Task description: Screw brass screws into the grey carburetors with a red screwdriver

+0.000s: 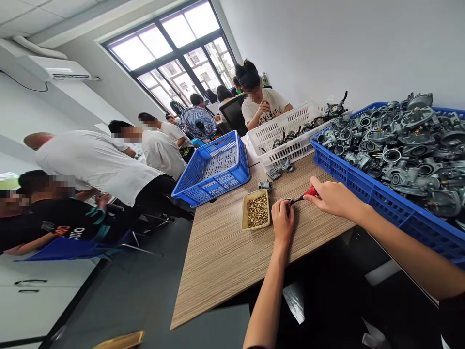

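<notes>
My right hand (332, 196) is closed around the red handle of a screwdriver (311, 192), whose dark shaft points left towards my other hand. On the wooden table, my left hand (283, 219) has its fingers curled over a small dark part (289, 207) that they mostly hide, so its kind is unclear. The screwdriver's tip meets this part or lies right beside it. Just left of my left hand stands a cream tray (242, 213) full of small brass pieces (257, 212) like carburetor jets. Beyond the tray, a grey metal carburetor (265, 184) lies on the table.
A blue crate (363, 180) heaped with carburetors (403, 145) stands at the right. Further back are a white basket (269, 157) with carburetors and a blue crate (210, 186). A person (267, 104) sits across the table (218, 257); several others are at the left.
</notes>
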The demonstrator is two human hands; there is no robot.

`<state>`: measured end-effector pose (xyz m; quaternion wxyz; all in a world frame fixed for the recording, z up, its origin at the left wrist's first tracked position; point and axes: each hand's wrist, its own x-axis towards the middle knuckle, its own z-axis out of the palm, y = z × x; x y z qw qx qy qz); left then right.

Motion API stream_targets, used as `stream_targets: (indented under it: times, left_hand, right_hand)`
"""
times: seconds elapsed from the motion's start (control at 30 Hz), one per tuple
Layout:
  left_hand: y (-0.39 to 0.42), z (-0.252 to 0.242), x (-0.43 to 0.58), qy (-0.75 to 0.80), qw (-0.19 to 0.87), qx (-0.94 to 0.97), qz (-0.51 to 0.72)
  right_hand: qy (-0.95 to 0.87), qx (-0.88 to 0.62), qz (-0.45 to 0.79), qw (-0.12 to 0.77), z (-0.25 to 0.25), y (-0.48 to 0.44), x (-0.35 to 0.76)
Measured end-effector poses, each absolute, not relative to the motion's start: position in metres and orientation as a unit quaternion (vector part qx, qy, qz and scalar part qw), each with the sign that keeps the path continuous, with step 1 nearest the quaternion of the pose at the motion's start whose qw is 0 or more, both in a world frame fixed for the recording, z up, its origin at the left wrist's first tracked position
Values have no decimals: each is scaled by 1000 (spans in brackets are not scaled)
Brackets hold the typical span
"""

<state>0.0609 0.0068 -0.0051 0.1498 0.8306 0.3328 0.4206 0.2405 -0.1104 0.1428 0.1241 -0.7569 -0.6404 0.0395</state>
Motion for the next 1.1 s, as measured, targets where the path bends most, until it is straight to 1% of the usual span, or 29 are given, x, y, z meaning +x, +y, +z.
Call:
stream_targets:
  times: [0.1,0.27,0.5,0.57,1.1]
  left_hand:
    - [7,-6,61,337,149,830,419]
    - [8,-8,59,336,150,831,417]
    - [8,-7,59,332,147,833,417]
    - [7,-7,59,334,144,834,414]
    - [7,-6,58,330,140,836,417]
  right_hand:
    - [-635,-764,29,110,143,-110,240]
    - [-632,-766,36,112,144,-110,239]
    - [-654,-726,91,190,146,-113,242]
    - [-662,-715,107,197,147,-114,242]
    - [-645,-745,61,161,142,-110,242]
